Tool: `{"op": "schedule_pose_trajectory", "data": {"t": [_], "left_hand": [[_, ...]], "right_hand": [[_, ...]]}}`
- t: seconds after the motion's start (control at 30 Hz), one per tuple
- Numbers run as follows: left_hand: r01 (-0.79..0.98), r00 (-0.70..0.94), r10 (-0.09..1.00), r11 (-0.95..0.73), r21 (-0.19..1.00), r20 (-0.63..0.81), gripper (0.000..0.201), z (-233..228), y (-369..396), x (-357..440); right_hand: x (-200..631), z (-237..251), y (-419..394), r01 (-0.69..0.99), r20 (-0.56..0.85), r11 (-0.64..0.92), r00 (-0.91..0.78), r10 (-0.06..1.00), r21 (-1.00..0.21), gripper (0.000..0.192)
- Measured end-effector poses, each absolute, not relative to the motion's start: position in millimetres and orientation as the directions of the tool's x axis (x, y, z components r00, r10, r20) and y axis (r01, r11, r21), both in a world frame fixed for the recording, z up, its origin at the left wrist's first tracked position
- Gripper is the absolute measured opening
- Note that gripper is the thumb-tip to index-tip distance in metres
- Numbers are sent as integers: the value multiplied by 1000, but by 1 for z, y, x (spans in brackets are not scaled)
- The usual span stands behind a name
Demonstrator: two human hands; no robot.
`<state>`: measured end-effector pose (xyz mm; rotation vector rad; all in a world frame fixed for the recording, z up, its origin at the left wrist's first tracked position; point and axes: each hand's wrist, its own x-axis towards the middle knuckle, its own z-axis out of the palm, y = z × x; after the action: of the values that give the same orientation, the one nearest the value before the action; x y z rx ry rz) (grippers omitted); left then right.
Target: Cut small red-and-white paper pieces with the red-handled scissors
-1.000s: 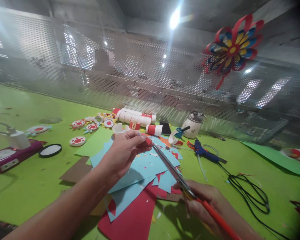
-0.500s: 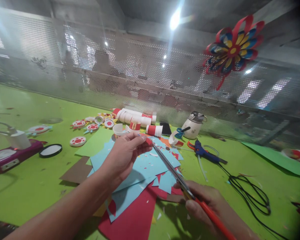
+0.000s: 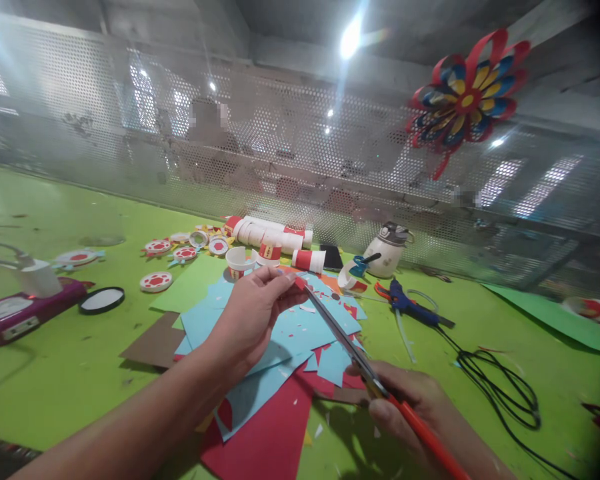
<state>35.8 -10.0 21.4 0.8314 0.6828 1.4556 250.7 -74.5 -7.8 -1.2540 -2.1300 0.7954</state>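
Pinched between the thumb and fingers of my left hand (image 3: 253, 310) is a small piece of red paper (image 3: 300, 285). My right hand (image 3: 410, 407) is closed round a pair of scissors (image 3: 347, 343) with red handles. Their long blades point up and left, and the tips are at the edge of the red paper. Whether the blades are slightly parted I cannot tell. Below both hands lie light blue paper sheets (image 3: 280, 333) strewn with small cut scraps, and a red sheet (image 3: 265, 427) nearer to me.
Paper cups (image 3: 275, 233) lie in stacks at the back, with red-and-white paper turtles (image 3: 158, 247) to their left. A glue gun (image 3: 410, 307) with a black cord and a white bottle (image 3: 387, 250) stand right. At left is a purple power strip (image 3: 30, 313).
My left hand and the red paper have shifted very slightly to the right. The scissors stay almost in the same place at the paper's edge.
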Motion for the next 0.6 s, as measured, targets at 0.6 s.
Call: {"op": "schedule_pose_trajectory", "data": {"t": [0.6], "left_hand": [[-566,-30,994,-103,818,105,13,21,-13,39]], "right_hand": [[250,-7,-76,617,217,442,-407,887,-651,52]]}}
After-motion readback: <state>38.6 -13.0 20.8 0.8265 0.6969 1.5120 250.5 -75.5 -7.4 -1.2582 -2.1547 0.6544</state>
